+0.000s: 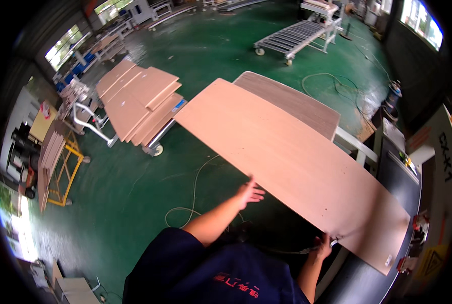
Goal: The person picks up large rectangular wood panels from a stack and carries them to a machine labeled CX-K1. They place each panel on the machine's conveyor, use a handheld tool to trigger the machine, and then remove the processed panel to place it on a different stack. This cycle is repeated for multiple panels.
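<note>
A long tan wooden panel (286,157) lies slantwise in front of me, its right end over a dark machine bed. My left hand (250,193) is by the panel's near edge, fingers spread and holding nothing; whether it touches the edge I cannot tell. At the near edge farther right, my right hand (324,247) is closed round what looks like an air blow gun (336,242). A short metallic tip shows past the fingers, and a hose runs to it from the left. Most of the tool is hidden by the hand.
Beyond the panel is a grey-brown board-topped table (292,96). Tan panels (137,99) are stacked on a wheeled cart at the left, with a yellow trolley (66,175) farther left. A roller conveyor (297,38) stands at the back. Hoses (193,202) lie on the green floor.
</note>
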The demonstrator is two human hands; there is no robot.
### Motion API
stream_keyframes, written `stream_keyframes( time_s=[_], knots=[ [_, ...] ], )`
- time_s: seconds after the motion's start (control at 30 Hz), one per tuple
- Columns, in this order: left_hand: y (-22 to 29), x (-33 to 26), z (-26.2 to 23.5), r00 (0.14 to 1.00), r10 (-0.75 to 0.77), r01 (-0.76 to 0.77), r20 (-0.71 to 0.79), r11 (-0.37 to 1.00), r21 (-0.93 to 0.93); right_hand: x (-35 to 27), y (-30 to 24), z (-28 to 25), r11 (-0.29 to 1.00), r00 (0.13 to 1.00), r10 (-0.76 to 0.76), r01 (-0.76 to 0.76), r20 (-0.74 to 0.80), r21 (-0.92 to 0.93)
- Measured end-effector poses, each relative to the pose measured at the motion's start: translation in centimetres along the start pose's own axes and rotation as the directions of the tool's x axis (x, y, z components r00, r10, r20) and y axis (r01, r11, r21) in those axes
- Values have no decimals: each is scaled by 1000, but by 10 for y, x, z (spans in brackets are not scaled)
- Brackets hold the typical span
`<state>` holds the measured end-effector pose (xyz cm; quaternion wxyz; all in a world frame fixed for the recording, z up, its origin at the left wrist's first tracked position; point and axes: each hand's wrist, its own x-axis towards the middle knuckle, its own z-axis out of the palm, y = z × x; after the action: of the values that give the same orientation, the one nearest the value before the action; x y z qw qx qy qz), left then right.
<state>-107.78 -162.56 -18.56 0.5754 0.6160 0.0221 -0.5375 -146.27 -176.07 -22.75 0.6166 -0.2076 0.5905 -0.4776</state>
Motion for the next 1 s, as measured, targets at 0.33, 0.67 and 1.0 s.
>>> stream_keyframes(
  time_s=[0.33,0.67,1.0],
  knots=[
    [-34,10,39,991,-4,-6,131,997,72,47,-18,-57,968,992,127,-121,-13,222],
    [-56,-25,57,978,-133,102,159,976,190,-71,10,38,992,986,125,-122,-110,35],
    [-117,-45,144,839,-199,237,507,971,-11,-121,-6,17,959,932,263,-280,247,34]
  ],
)
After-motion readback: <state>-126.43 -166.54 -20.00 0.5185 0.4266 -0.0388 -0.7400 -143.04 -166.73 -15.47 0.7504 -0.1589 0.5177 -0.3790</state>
